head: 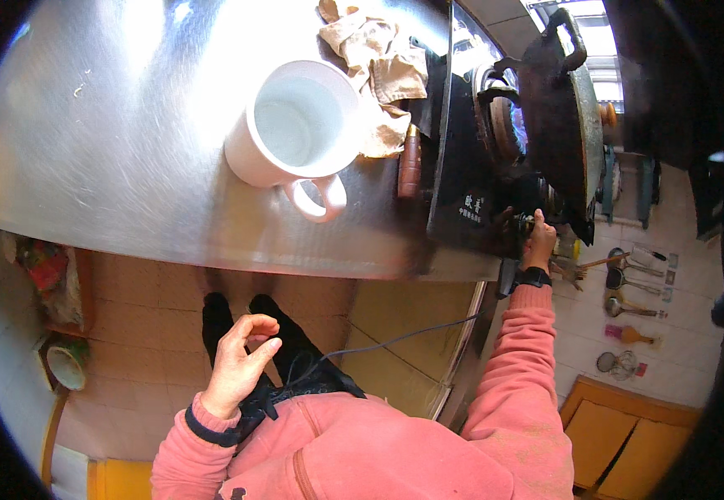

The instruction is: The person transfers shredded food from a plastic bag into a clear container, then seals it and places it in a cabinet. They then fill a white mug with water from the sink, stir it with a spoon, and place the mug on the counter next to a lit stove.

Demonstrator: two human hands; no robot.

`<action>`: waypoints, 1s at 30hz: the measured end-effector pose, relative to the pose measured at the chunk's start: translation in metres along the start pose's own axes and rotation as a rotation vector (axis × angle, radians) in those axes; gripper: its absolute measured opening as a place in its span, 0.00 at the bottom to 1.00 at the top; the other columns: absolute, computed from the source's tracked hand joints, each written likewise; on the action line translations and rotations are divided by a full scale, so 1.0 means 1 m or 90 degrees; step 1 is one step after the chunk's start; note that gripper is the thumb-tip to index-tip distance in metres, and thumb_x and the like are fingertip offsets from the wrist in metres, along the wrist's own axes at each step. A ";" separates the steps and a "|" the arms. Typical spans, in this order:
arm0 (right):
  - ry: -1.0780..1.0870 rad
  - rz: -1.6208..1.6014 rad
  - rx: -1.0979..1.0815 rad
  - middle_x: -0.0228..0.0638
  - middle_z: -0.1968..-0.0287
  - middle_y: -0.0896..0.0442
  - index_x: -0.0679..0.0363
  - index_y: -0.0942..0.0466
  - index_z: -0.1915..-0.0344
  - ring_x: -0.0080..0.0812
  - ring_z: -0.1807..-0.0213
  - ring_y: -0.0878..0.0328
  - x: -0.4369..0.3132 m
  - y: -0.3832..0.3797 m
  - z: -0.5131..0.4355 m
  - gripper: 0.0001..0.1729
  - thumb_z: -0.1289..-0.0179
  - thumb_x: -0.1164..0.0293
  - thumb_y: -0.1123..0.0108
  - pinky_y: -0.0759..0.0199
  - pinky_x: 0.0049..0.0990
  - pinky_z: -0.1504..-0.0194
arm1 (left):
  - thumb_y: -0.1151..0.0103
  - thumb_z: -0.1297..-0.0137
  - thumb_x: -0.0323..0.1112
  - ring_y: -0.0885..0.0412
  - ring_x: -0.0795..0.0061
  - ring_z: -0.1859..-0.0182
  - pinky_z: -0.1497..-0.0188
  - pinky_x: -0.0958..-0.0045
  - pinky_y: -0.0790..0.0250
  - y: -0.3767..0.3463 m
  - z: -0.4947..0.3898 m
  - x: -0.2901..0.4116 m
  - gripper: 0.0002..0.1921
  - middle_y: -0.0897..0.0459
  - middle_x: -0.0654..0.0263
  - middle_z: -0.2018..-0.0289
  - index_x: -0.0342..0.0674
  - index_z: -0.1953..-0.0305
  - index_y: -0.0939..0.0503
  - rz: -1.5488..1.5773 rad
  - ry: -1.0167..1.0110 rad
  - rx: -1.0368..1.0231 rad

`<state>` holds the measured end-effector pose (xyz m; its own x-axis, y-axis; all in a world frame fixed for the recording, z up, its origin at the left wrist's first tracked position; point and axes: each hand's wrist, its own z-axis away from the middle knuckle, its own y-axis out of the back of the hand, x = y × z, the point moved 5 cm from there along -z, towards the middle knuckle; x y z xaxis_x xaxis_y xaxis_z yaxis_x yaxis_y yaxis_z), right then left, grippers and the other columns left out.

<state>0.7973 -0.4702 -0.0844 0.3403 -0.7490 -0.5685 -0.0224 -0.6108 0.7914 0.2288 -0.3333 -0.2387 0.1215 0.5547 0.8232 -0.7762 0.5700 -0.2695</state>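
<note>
My right hand (538, 240) is at the front of a black gas stove (452, 212), its fingers on a control knob (524, 222) that they partly cover. Bluish light, which looks like flame, shows at the burner (509, 128) beneath a dark wok (552, 119) with looped handles. My left hand (242, 356) hangs in front of my body, empty, thumb and curled fingers apart. On the steel counter (118, 181) stands a large white mug (255, 150), its handle towards me; its inside looks pale, and whether it holds liquid I cannot tell.
A crumpled beige cloth (380, 62) lies between mug and stove, beside a brown-handled knife (409, 165). A dark cable (399, 340) runs from my waist towards my right wrist. Ladles (615, 306) and other utensils hang on the tiled wall. A green-rimmed container (67, 365) stands at lower left.
</note>
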 end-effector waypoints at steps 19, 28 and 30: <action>-0.173 -0.104 -0.116 0.22 0.83 0.41 0.51 0.36 0.72 0.17 0.85 0.44 -0.001 0.006 0.001 0.20 0.33 0.53 0.42 0.50 0.18 0.86 | 0.36 0.40 0.28 0.20 0.72 0.55 0.49 0.72 0.28 -0.002 0.002 -0.016 0.12 0.19 0.64 0.59 0.37 0.55 0.23 -0.008 0.008 -0.009; -0.127 -0.096 -0.194 0.19 0.82 0.39 0.52 0.29 0.68 0.14 0.86 0.44 0.014 0.006 -0.018 0.07 0.36 0.64 0.42 0.50 0.15 0.86 | 0.36 0.39 0.29 0.20 0.71 0.55 0.49 0.71 0.28 -0.003 0.002 -0.019 0.12 0.19 0.63 0.58 0.37 0.55 0.23 -0.001 0.020 -0.007; -0.100 -0.055 -0.205 0.19 0.80 0.37 0.52 0.29 0.67 0.13 0.85 0.43 0.010 0.007 -0.017 0.06 0.37 0.65 0.43 0.48 0.14 0.86 | 0.36 0.39 0.29 0.20 0.71 0.55 0.48 0.71 0.28 -0.003 0.002 -0.019 0.12 0.19 0.63 0.58 0.38 0.55 0.23 0.001 0.020 -0.007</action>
<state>0.8165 -0.4778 -0.0810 0.1789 -0.7441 -0.6436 0.3050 -0.5800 0.7554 0.2278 -0.3466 -0.2527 0.1399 0.5743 0.8066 -0.7694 0.5758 -0.2765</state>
